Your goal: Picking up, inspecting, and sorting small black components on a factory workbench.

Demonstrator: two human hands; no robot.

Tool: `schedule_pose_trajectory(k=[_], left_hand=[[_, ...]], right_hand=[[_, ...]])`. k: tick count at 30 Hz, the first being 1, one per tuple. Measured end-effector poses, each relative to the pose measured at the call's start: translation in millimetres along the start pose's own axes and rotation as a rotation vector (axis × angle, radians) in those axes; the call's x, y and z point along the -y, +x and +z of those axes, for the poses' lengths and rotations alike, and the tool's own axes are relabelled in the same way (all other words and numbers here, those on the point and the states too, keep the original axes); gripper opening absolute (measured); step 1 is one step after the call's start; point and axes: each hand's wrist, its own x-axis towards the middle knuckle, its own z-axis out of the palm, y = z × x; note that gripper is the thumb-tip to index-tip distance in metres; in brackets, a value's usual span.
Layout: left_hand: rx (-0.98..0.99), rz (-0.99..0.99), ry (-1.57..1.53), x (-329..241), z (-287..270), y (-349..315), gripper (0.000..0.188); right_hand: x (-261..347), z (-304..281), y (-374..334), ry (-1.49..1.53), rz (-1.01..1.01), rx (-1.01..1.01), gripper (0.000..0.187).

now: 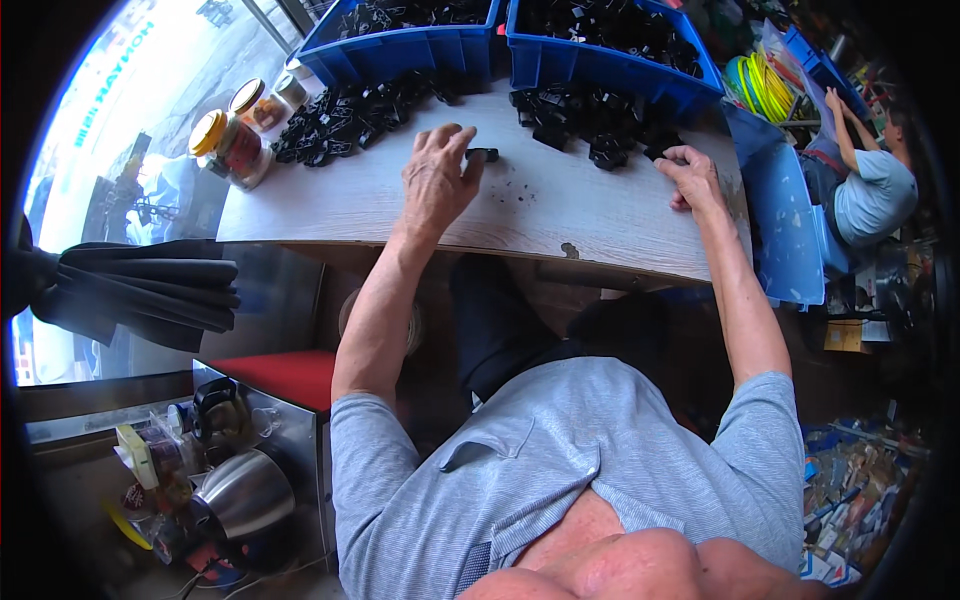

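Observation:
My left hand (437, 182) is over the middle of the table, its fingers bent round the near end of a small black clip (486, 155) that sticks out past the thumb. My right hand (693, 180) is at the table's right side, thumb and forefinger apart, with its fingertips beside the edge of a pile of blocky black clip pieces (610, 150). Beyond my left hand spreads another pile of black clips (340, 120), some showing thin wire handles like binder clips. Contact between the right fingertips and the nearest piece cannot be made out.
Two blue bins (405, 50) (610, 75) of black pieces stand along the table's far edge. Lidded jars (232, 150) are at the left by the window. Dark crumbs lie on the pale tabletop (560, 215). A large blue container (785, 220) and another person (875, 190) are at the right.

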Motion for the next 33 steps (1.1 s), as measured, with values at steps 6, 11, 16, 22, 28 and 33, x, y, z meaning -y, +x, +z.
schedule_pose_trajectory(k=[6,11,16,22,28,33], left_hand=[[0.246,-0.032,0.215,-15.0,6.6,-1.2,0.035],[0.205,0.017,0.242,-27.2,-2.0,-6.6,0.031],[0.331,-0.034,0.186,-36.8,-1.9,-11.2,0.022],[0.196,-0.011,0.125,-38.4,10.9,-21.2,0.019],[0.134,0.017,0.124,-34.0,11.1,-27.4,0.021],[0.145,-0.007,0.094,-37.1,11.2,-21.5,0.024]], right_hand=[[0.4,3.7,-13.8,0.063,0.014,0.081,0.026],[2.3,3.1,-25.9,0.124,0.014,0.000,0.042],[7.3,7.7,-20.9,0.070,0.010,0.000,0.044],[7.0,10.2,-21.5,-0.014,0.041,0.018,0.040],[1.0,6.9,-38.8,0.063,0.010,0.120,0.037],[12.3,17.1,-57.6,0.100,0.002,0.236,0.037]])
